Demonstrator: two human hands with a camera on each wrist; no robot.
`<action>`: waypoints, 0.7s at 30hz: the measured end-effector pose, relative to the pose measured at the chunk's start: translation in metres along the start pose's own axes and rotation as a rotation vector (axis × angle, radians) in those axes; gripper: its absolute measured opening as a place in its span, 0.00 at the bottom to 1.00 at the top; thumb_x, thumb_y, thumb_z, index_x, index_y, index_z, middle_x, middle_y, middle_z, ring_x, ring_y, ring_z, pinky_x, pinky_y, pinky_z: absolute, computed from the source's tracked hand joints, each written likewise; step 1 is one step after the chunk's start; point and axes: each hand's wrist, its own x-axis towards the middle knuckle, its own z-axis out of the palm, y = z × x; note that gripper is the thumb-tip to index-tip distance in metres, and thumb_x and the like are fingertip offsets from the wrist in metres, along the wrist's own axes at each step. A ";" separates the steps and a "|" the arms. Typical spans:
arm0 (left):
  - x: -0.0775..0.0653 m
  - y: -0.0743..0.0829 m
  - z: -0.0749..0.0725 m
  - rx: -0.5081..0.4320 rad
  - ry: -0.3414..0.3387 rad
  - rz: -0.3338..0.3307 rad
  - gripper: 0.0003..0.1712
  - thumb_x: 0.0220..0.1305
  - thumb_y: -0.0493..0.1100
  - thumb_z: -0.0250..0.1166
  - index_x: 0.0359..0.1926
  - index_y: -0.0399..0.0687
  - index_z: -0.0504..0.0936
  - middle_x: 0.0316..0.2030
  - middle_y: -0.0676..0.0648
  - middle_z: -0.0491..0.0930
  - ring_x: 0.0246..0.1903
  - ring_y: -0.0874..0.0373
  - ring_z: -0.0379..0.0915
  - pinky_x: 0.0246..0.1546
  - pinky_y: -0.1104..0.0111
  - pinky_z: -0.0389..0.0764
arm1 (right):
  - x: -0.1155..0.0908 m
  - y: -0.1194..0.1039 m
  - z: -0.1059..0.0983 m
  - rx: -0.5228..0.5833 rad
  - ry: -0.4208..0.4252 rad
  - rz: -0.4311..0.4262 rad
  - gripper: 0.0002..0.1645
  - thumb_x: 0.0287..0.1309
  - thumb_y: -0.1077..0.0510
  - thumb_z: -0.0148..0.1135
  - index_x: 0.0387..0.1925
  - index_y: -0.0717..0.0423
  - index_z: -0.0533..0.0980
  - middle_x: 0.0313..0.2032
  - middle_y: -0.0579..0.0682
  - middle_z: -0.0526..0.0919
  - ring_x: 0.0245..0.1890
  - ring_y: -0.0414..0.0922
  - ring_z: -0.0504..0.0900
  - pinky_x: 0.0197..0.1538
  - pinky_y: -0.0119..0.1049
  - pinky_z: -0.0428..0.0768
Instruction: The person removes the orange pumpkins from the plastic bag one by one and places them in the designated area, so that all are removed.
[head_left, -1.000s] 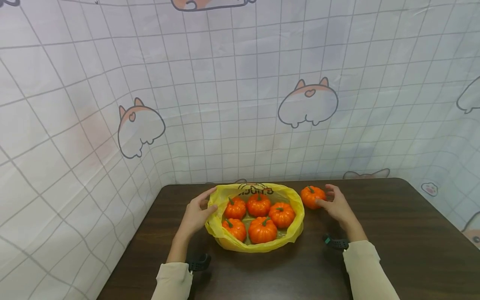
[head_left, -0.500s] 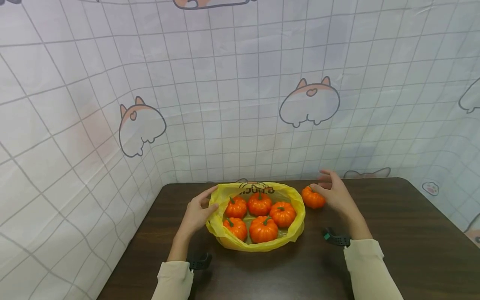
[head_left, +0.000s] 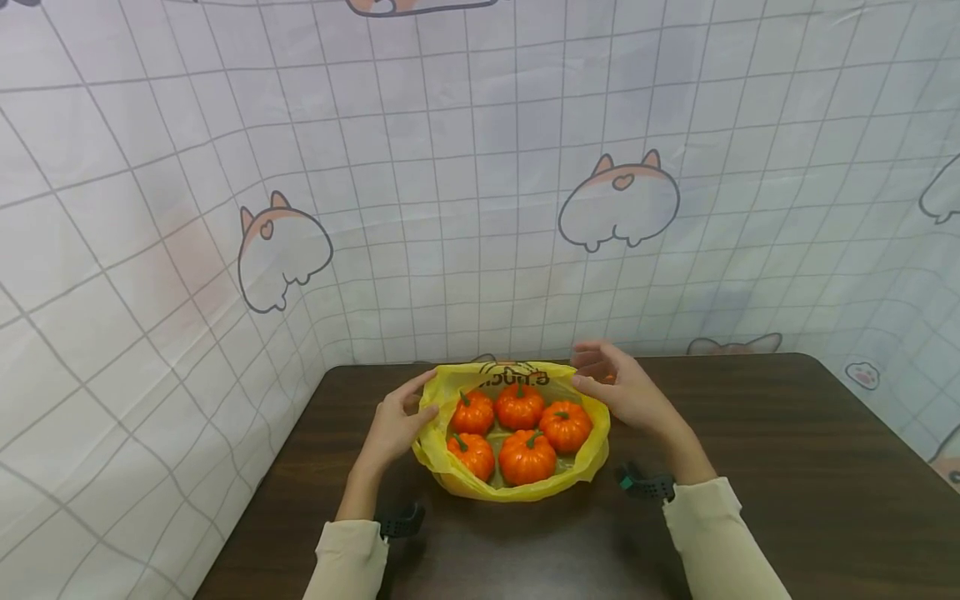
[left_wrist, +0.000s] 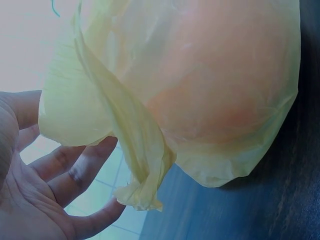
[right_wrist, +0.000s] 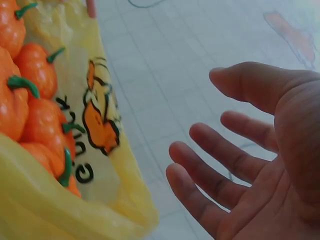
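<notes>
A yellow plastic bag [head_left: 517, 493] stands wide open on the dark table, with several small orange pumpkins [head_left: 527, 457] inside, each with a green stem. My left hand [head_left: 392, 425] holds the bag's left rim, fingers and thumb curved at the edge; the left wrist view has the fingertips [left_wrist: 102, 145] partly behind the plastic. At the bag's right rim is my right hand [head_left: 630, 396], its fingers spread and loosely bent. The right wrist view shows nothing in that hand [right_wrist: 250, 160]. Behind it, a lone pumpkin [head_left: 609, 379] outside the bag is mostly hidden.
The dark wooden table [head_left: 787, 467] extends to the right of the bag and in front of it. A white gridded sheet [head_left: 465, 250] with cartoon animals hangs behind and at both sides. Black straps [head_left: 648, 485] circle both wrists.
My right hand has moved from beside the lone pumpkin, up and left, to the bag's right rim. That pumpkin has become mostly covered by the hand. The left hand and bag look unmoved.
</notes>
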 end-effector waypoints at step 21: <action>0.001 0.000 0.001 0.016 0.011 0.010 0.34 0.69 0.37 0.66 0.72 0.63 0.73 0.53 0.33 0.85 0.34 0.52 0.87 0.33 0.61 0.88 | 0.004 0.005 0.042 -0.063 -0.378 0.021 0.35 0.65 0.50 0.69 0.68 0.57 0.69 0.63 0.65 0.76 0.56 0.58 0.82 0.59 0.55 0.81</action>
